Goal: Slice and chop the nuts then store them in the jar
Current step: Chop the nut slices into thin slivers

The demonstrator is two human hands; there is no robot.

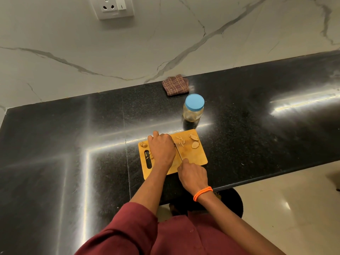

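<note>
Pale sliced nuts [194, 141] scattered at two o'clock on yellow wooden cutting board [199, 157], black granite counter [257, 126]. Left hand [161, 149] curled, pressing down; contents unclear. Right hand [193, 176] clenched around slim steel knife [178, 153]. Blue-lidded clear jar [194, 108] at twelve o'clock, closed.

the left hand [161, 149] totally covers whatever nut it's pinning, and the right hand [193, 176] hides the knife [178, 152] handle.
</note>
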